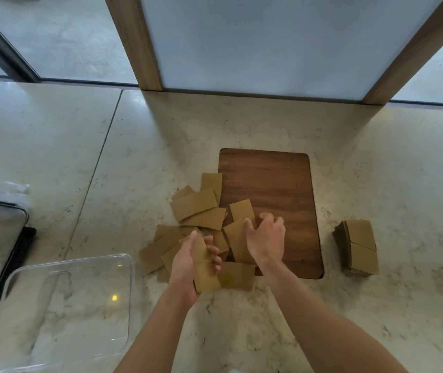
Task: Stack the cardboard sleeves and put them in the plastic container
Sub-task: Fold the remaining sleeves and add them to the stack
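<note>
A: Where are the sleeves?
B: Loose cardboard sleeves (201, 211) lie at centre frame on the table (376, 170); a neat stack (359, 246) sits at right.
A: And the hands?
B: Left hand (190, 265) clasps a few sleeves; right hand (266, 238), fingers curled, presses on one. The plastic container (67, 305) sits lower left.

Loose sleeves (199, 211) between container (123, 265) at left and stacked sleeves (360, 243) at right — partly on board (277, 179)

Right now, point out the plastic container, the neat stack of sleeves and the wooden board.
plastic container (131, 267): head view, far right rim.
neat stack of sleeves (360, 239): head view, top sleeve.
wooden board (277, 181): head view, bare middle.
</note>
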Action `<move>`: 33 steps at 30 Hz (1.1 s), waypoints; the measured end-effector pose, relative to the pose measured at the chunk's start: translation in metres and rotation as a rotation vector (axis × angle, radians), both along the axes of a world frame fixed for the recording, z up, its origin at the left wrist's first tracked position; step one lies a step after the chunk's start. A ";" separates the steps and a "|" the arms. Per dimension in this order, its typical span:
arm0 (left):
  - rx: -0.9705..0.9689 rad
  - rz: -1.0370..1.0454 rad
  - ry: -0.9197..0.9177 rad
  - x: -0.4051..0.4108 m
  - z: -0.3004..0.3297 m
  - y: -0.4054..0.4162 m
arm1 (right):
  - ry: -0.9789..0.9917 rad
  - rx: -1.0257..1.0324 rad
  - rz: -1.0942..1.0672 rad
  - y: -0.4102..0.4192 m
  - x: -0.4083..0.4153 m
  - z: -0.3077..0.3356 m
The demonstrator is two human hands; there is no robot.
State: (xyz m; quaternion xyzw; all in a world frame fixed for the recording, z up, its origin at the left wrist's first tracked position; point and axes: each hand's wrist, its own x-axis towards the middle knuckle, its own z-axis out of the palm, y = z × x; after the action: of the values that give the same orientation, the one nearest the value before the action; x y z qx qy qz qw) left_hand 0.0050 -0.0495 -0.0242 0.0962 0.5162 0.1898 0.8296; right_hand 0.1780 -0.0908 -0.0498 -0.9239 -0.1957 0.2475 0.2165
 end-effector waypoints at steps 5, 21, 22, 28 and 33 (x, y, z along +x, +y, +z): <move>0.008 -0.003 0.053 0.009 0.003 0.007 | -0.195 -0.097 0.128 0.032 0.001 -0.006; 0.171 0.009 0.111 0.023 -0.002 0.039 | 0.682 0.415 0.021 0.052 -0.006 0.039; 0.193 0.029 0.118 0.021 -0.003 0.040 | 0.706 0.390 0.076 0.054 -0.020 0.036; 0.137 0.242 0.038 -0.009 -0.006 0.046 | 0.352 0.320 0.406 0.087 -0.051 0.018; 0.026 0.377 -0.052 -0.029 -0.008 0.049 | -0.088 -0.162 0.816 0.124 -0.035 0.011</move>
State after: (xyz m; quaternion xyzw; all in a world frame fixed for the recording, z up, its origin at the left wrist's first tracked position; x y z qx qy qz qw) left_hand -0.0236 -0.0003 -0.0324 0.0037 0.5011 0.3512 0.7909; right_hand 0.1431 0.0332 -0.0389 -0.7943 -0.5346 0.2878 0.0188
